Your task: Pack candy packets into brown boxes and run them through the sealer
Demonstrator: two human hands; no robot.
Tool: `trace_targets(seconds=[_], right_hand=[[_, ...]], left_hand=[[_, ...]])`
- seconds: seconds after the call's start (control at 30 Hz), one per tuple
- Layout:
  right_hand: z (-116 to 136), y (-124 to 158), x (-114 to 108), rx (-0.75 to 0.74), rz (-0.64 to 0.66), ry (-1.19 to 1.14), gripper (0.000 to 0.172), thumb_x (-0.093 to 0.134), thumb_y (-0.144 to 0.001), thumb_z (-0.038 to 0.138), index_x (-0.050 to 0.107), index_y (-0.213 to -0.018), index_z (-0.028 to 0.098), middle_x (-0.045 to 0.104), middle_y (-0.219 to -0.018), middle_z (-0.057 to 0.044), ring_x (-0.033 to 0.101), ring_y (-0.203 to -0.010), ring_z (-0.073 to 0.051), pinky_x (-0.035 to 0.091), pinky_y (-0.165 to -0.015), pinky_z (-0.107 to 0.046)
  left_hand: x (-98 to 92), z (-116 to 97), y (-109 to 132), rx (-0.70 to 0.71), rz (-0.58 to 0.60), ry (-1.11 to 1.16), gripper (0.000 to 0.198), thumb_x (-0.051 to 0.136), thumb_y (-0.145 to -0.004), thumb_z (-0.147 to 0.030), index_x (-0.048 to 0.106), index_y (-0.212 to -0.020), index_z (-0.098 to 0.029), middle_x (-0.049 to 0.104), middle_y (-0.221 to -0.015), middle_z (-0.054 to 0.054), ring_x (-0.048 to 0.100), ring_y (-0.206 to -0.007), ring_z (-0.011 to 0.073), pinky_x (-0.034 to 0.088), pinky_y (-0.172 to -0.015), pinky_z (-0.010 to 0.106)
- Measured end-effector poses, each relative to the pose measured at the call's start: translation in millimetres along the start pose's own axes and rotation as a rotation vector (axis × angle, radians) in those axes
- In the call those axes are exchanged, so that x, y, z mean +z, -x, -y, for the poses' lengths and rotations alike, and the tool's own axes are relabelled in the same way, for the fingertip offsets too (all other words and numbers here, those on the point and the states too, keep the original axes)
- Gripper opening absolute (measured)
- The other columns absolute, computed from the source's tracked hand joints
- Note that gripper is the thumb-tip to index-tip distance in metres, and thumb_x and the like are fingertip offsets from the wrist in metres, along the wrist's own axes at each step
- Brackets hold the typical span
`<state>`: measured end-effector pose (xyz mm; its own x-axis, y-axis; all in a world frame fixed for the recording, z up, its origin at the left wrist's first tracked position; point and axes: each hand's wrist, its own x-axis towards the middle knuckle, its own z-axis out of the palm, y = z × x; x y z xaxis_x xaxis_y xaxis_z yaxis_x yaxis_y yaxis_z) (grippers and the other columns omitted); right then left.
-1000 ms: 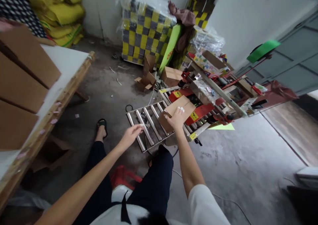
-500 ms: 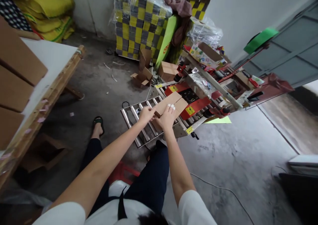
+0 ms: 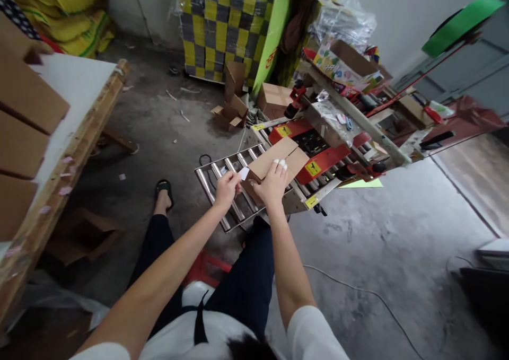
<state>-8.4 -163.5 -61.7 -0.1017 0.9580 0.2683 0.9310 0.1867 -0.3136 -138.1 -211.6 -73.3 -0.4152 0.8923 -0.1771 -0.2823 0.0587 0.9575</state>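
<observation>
A small brown cardboard box (image 3: 278,156) rests on the steel rollers (image 3: 222,180) of a red carton-sealing machine (image 3: 318,161). My right hand (image 3: 272,185) lies on the box's near top edge, fingers wrapped over it, two fingertips taped white. My left hand (image 3: 226,187) is closed in a pinch on a small white label (image 3: 243,173), held at the box's left corner.
A wooden table (image 3: 79,153) at left carries stacked flat cartons (image 3: 24,121). Yellow-and-grey wrapped pallet stacks (image 3: 222,26) and open boxes (image 3: 233,111) stand behind the machine. A cable (image 3: 358,291) runs over the concrete floor at right. My sandalled foot (image 3: 164,190) is beside the rollers.
My left hand came from over the rollers to the box's left corner and now pinches a white label. The right hand stayed on the box. The camera view shifted slightly.
</observation>
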Motion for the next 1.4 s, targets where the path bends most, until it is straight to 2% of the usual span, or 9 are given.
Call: trace_targets(seconds=[0.13, 0.27, 0.37, 0.53, 0.77, 0.9, 1.07, 1.23, 1.4], right_hand=[[2.7, 0.8, -3.6, 0.012, 0.019, 0.01, 0.114, 0.079, -0.072, 0.045, 0.022, -0.155, -0.009, 0.025, -0.161, -0.034, 0.023, -0.15, -0.045, 0.02, -0.124, -0.054], [3.9, 1.7, -5.2, 0.01, 0.03, 0.019, 0.113, 0.078, -0.073, 0.046, 0.023, -0.156, -0.009, 0.025, -0.162, -0.034, 0.021, -0.151, -0.044, 0.019, -0.125, -0.053], [3.4, 1.9, -4.6, -0.007, 0.014, 0.024, 0.113, 0.077, -0.074, 0.047, 0.022, -0.155, -0.009, 0.025, -0.161, -0.035, 0.022, -0.151, -0.044, 0.02, -0.124, -0.055], [2.0, 1.8, -2.6, -0.005, 0.003, 0.023, 0.113, 0.077, -0.073, 0.046, 0.022, -0.155, -0.009, 0.025, -0.162, -0.035, 0.021, -0.152, -0.044, 0.019, -0.125, -0.056], [0.4, 3.1, 1.7, -0.022, -0.024, 0.017, 0.113, 0.076, -0.073, 0.048, 0.021, -0.155, -0.008, 0.022, -0.162, -0.036, 0.022, -0.151, -0.044, 0.02, -0.124, -0.055], [2.1, 0.1, 3.8, 0.011, -0.004, 0.0, 0.113, 0.074, -0.075, 0.048, 0.019, -0.156, -0.008, 0.023, -0.162, -0.035, 0.021, -0.151, -0.044, 0.018, -0.124, -0.056], [-4.5, -24.7, 8.9, 0.056, -0.017, -0.005, 0.111, 0.07, -0.078, 0.052, 0.018, -0.154, -0.011, 0.021, -0.161, -0.038, 0.019, -0.151, -0.045, 0.015, -0.124, -0.059], [-27.3, -63.8, 21.7, 0.063, -0.036, -0.003, 0.112, 0.067, -0.078, 0.056, 0.02, -0.153, -0.013, 0.022, -0.16, -0.04, 0.018, -0.151, -0.046, 0.016, -0.123, -0.06], [-64.9, -114.9, 13.0, 0.067, -0.009, 0.029, 0.115, 0.073, -0.075, 0.055, 0.021, -0.154, -0.011, 0.021, -0.161, -0.038, 0.02, -0.152, -0.044, 0.018, -0.124, -0.055]], left_hand=[[-17.8, 6.2, 5.5, -0.089, 0.033, 0.121, 0.02, 0.071, -0.08, -0.023, 0.059, -0.064, -0.017, 0.055, -0.052, -0.005, 0.05, -0.042, 0.008, 0.038, -0.043, 0.018], [-20.5, 10.8, 7.4, -0.201, 0.069, 0.263, 0.022, 0.072, -0.083, -0.023, 0.057, -0.069, -0.017, 0.055, -0.057, -0.005, 0.051, -0.044, 0.0083, 0.039, -0.042, 0.017], [-20.9, 10.8, 10.8, -0.331, 0.125, 0.425, 0.024, 0.063, -0.091, -0.025, 0.053, -0.07, -0.018, 0.048, -0.057, -0.005, 0.049, -0.045, 0.0086, 0.042, -0.043, 0.018], [-28.1, 13.3, 17.5, -0.493, 0.189, 0.643, 0.032, 0.046, -0.097, -0.016, 0.043, -0.065, -0.018, 0.037, -0.056, -0.004, 0.044, -0.047, 0.009, 0.045, -0.045, 0.017], [-39.0, 18.6, 23.5, -0.555, 0.219, 0.835, 0.033, 0.044, -0.093, -0.009, 0.033, -0.063, -0.019, 0.029, -0.055, -0.004, 0.034, -0.046, 0.0084, 0.041, -0.044, 0.015], [-43.1, 21.3, 27.1, -0.559, 0.212, 0.877, 0.034, 0.051, -0.089, -0.008, 0.031, -0.064, -0.02, 0.026, -0.056, -0.005, 0.033, -0.047, 0.008, 0.038, -0.044, 0.014], [-48.0, 23.5, 27.2, -0.557, 0.16, 0.85, 0.035, 0.053, -0.089, -0.009, 0.031, -0.064, -0.02, 0.025, -0.057, -0.004, 0.034, -0.05, 0.0091, 0.036, -0.045, 0.015], [-56.6, 20.9, 28.0, -0.553, 0.145, 0.832, 0.034, 0.054, -0.085, -0.006, 0.032, -0.063, -0.02, 0.028, -0.057, -0.004, 0.036, -0.051, 0.0095, 0.037, -0.046, 0.016], [-84.8, 16.5, 41.1, -0.531, 0.177, 0.845, 0.032, 0.056, -0.081, -0.004, 0.034, -0.064, -0.019, 0.03, -0.055, -0.004, 0.039, -0.05, 0.0094, 0.039, -0.046, 0.016]])
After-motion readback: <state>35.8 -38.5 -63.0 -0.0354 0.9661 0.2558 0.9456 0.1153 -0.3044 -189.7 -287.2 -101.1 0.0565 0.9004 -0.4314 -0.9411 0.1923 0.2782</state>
